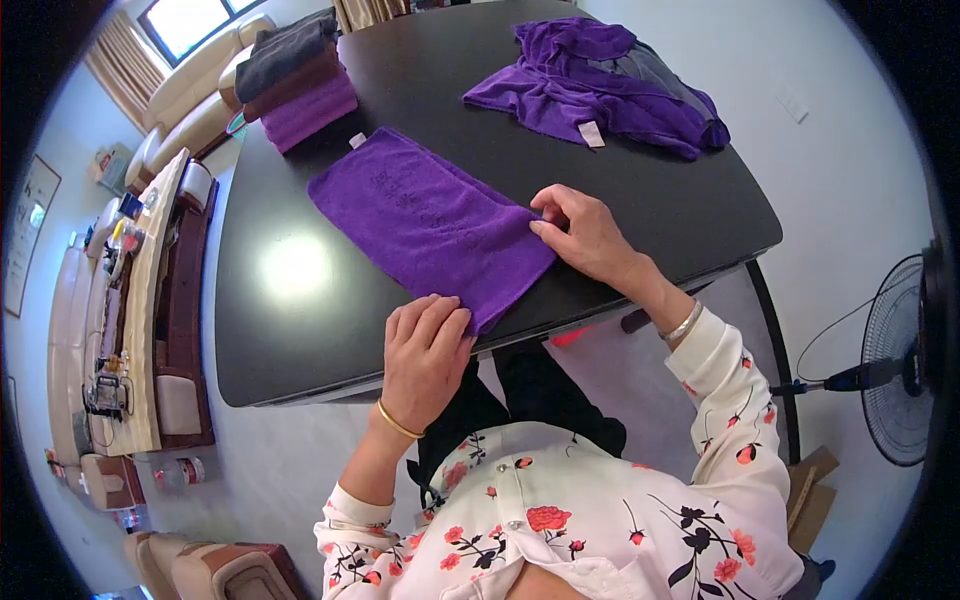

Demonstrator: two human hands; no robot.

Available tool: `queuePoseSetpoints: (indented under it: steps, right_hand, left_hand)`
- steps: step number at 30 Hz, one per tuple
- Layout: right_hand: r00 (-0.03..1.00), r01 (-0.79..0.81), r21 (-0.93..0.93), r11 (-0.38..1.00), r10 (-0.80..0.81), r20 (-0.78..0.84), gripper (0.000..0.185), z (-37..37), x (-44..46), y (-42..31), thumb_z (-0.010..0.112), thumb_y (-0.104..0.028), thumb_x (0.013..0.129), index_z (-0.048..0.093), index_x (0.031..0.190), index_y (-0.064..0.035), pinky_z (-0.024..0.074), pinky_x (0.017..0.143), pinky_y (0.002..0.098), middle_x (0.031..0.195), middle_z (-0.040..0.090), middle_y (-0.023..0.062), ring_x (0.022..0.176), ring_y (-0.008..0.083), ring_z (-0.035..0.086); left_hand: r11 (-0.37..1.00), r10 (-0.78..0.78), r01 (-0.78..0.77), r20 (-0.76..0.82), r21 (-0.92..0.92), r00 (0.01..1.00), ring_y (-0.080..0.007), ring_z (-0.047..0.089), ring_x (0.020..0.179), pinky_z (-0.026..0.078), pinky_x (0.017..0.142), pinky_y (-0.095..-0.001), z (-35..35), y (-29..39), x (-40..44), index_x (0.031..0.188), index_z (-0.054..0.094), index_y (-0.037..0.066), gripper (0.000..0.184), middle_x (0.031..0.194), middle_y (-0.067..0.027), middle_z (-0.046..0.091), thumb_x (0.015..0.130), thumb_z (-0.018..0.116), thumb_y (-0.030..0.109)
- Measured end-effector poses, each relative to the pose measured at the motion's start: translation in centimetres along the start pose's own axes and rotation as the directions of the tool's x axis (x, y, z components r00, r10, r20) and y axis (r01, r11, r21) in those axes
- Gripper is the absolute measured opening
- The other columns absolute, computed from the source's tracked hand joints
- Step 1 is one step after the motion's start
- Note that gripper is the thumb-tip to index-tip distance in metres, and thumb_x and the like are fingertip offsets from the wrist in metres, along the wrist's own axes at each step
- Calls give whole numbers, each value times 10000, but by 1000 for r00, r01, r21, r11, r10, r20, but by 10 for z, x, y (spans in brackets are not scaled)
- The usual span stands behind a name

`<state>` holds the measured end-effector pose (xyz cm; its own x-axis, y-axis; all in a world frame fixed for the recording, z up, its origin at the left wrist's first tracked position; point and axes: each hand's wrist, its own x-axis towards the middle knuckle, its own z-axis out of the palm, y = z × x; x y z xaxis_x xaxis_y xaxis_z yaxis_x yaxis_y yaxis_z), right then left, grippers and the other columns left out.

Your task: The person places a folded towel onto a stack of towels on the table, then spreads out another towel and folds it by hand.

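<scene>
A purple towel (430,215), folded into a rectangle, lies slantwise on the dark table. Dark embroidery and a small white tag show toward its far end. My left hand (425,345) is at the towel's near left corner, fingers curled together over the edge, the thumb partly hidden. At the near right corner, my right hand (588,238) pinches the cloth between thumb and fingers.
Folded towels (300,85) in black, brown and purple are stacked at the table's far left. A loose heap of purple and grey cloth (610,85) lies far right. A fan (895,360) stands on the right; sofas (200,85) and a low table (150,320) are left.
</scene>
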<state>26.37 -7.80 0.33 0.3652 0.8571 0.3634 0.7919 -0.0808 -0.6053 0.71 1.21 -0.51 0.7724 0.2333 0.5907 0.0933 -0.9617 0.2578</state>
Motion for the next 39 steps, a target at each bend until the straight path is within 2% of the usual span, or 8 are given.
queuePoseSetpoints:
  steps: [3,10,13,17,24,29,34,39]
  right_hand:
    - [994,87,83,993,-81,-73,288,1,-7,-5,677,-116,782,552,1025,-26,482,638,362,851,583,128,697,238,596]
    - [982,-159,335,929,113,153,305,-19,-32,-38,666,-87,784,552,1066,-58,484,682,297,1040,534,96,732,136,544]
    - [926,310,142,940,-333,179,388,-17,-44,-39,722,-143,759,544,1096,-72,495,825,370,1217,473,155,998,270,583]
    - [854,486,-42,873,-464,235,574,-10,-51,-48,809,-197,656,515,1139,-94,481,902,426,1273,440,170,1077,336,550]
    - [906,326,125,937,-348,239,343,-3,-58,-42,758,-93,674,569,957,-48,451,919,452,1220,500,151,1104,336,527]
    - [833,550,64,832,-553,27,280,-12,-54,-63,712,-59,681,580,927,-40,437,905,414,1085,577,144,1030,304,566]
    - [851,503,192,842,-522,57,245,-7,-35,-65,692,-71,749,565,954,-27,454,839,398,962,606,141,940,302,584]
    - [890,444,324,835,-454,-49,196,-24,-31,-85,667,-116,841,544,952,-11,473,655,346,834,602,131,720,263,603]
  left_hand:
    - [999,-21,21,4,-30,1000,-299,555,1027,419,907,-413,-4,2,3,990,603,25,307,1063,-96,614,711,719,83]
    - [989,35,-43,-58,-141,998,-318,586,992,452,881,-402,-19,-6,-9,987,566,12,244,1049,-130,631,760,655,3]
    - [961,-69,52,-53,-271,996,-324,607,951,482,834,-374,-25,-11,-14,1019,542,-4,215,1039,-159,637,811,584,-44]
    - [949,-98,80,-44,-307,994,-295,615,934,480,835,-357,-33,-9,-12,1025,537,-7,192,1038,-156,639,836,556,-40]
    - [791,-287,219,-30,-571,958,-264,601,949,479,835,-326,-42,-14,-23,1028,530,-10,181,1057,-157,621,854,574,-33]
    - [794,-189,85,-110,-602,976,-287,604,967,482,858,-347,-43,-16,-36,1089,512,-9,306,1066,-159,611,800,579,-84]
    - [969,-84,104,94,-225,992,-323,601,959,490,842,-372,-65,-27,-18,975,584,-11,329,975,-147,627,661,624,-100]
    - [932,-141,65,-191,-356,971,-243,655,833,510,771,-305,-85,-13,1,951,609,-11,245,922,-146,658,721,624,-92]
